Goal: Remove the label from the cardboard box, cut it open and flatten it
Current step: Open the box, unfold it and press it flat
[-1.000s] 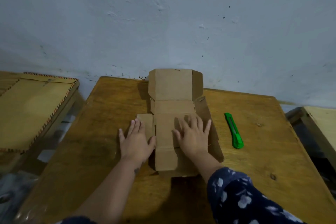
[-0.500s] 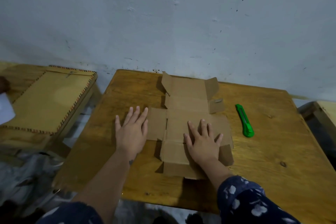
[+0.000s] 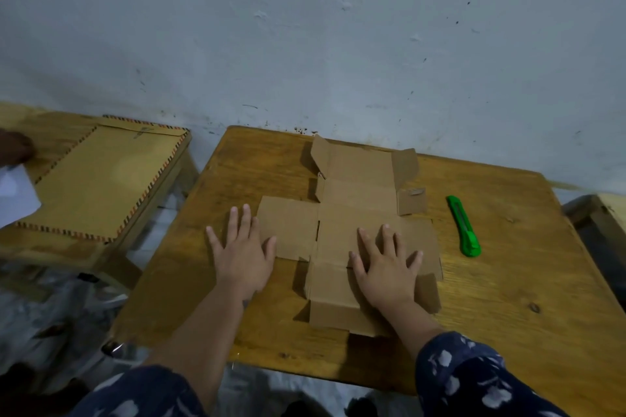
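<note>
The brown cardboard box lies unfolded and nearly flat in the middle of the wooden table, with its far flaps still slightly raised near the wall. My right hand presses palm down on the box's centre-right panel, fingers spread. My left hand rests flat on the table, its thumb side touching the edge of the box's left flap. Neither hand holds anything. A green utility knife lies on the table to the right of the box. No label is visible on the cardboard.
A lower wooden table stands at the left with a large tan envelope on it; another person's hand and white paper show at its far left edge. A blue-grey wall rises behind. More furniture sits at the right.
The far lid panel that stood upright has dropped back toward the table. My left hand has slid off the left flap onto the wood; my right hand has moved nearer on the box.
</note>
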{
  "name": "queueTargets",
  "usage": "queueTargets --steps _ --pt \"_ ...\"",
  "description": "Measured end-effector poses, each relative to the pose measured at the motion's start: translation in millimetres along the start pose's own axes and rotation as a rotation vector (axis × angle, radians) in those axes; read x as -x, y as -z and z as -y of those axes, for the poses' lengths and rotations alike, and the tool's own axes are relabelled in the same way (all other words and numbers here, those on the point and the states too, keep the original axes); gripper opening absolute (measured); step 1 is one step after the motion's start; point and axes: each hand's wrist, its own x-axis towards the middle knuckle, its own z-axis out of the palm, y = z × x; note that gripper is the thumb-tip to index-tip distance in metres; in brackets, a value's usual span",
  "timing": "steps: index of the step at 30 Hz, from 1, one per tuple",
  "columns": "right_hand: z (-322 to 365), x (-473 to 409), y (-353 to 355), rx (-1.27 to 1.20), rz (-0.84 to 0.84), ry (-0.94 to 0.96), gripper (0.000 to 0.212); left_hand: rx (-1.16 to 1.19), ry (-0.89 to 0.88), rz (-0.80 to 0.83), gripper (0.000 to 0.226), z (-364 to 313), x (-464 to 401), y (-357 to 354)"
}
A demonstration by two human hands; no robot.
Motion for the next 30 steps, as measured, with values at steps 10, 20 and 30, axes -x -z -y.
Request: queueTargets --steps 10,20,30 --pt "-27.2 -47.6 28.8 -0.084 -0.243 -0.056 0.042 -0.166 -0.268 -0.063 0.073 -93.7 -18.0 20.6" --pt "-60.7 -146.0 70.7 -0.603 -0.212 -0.256 0.047 -0.104 -0.201 0.009 0.095 -62.1 -20.9 -23.0" --pt "-61.0 -188.0 66.2 -0.917 -0.234 -0.4 0.045 -0.053 -0.216 -0.072 0.092 -59.6 -31.0 -42.9"
